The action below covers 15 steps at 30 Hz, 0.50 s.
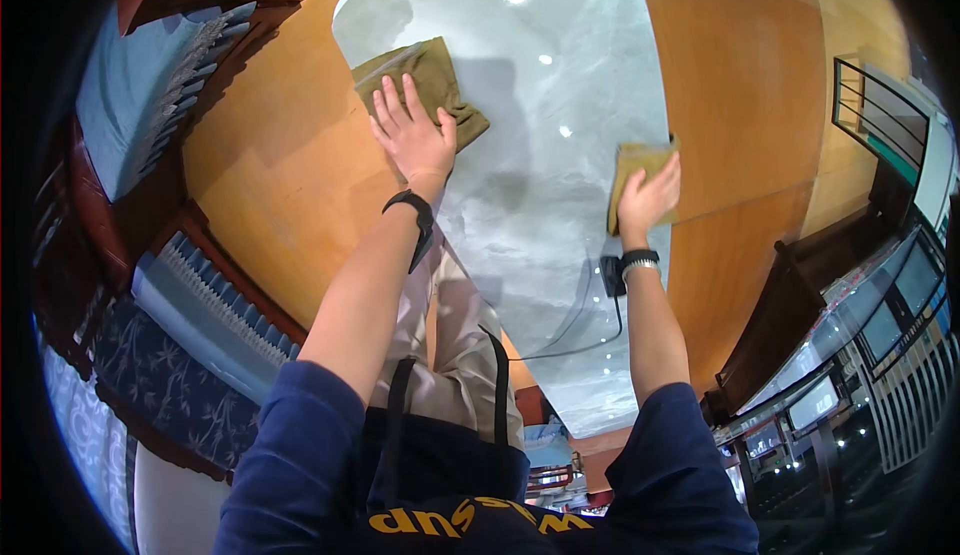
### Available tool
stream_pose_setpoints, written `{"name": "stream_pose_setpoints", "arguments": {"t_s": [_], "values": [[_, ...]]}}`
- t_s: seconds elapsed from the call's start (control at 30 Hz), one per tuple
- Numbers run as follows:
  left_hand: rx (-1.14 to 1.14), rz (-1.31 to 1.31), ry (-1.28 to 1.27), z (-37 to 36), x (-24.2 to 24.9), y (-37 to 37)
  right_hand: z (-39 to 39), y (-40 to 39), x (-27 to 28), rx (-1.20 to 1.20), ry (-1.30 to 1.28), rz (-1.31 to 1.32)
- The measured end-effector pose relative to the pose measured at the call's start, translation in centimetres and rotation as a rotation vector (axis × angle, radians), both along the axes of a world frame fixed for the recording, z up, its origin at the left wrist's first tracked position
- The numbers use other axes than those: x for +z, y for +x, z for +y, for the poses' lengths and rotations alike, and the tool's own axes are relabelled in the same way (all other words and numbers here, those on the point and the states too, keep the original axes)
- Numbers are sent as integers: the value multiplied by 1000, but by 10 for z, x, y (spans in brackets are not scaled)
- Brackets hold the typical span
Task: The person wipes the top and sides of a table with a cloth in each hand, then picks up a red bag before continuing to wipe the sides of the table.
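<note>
Reaching wide, one hand each side

The left hand (412,135) lies flat, fingers spread, on the olive left cloth (437,75), in the upper left of the frame. That cloth sticks out above and to the right of the hand, its long way slanting down to the right. The right hand (650,198) touches the olive right cloth (640,158) by the right edge of the shiny marble-patterned top (560,205); I cannot tell if it pinches

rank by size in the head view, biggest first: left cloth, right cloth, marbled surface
1. Marbled surface
2. Left cloth, under left hand
3. Right cloth, under right hand

Hands cover part of both cloths.
</note>
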State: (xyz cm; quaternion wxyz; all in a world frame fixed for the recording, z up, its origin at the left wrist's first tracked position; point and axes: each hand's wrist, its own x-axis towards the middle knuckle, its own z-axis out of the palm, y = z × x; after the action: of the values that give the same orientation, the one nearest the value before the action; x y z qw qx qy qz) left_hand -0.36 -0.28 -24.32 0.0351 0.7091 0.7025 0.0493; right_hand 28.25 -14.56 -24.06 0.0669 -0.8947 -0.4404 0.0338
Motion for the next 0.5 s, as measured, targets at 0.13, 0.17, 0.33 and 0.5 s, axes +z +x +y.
{"name": "stream_pose_setpoints", "arguments": {"t_s": [0.13, 0.17, 0.33, 0.5], "values": [[-11, -6, 16, -1, -2, 0, -46, -5, 0, -46, -8, -44], [-11, -6, 16, 0, -2, 1, -46, -6, -1, -77, -21, -35], [-4, -40, 26, 0, 2, 1, 11, -32, -10, -155, -16, -67], [-14, -54, 33, -10, 9, -4, 81, -94, 0, 184, -7, -51]]}}
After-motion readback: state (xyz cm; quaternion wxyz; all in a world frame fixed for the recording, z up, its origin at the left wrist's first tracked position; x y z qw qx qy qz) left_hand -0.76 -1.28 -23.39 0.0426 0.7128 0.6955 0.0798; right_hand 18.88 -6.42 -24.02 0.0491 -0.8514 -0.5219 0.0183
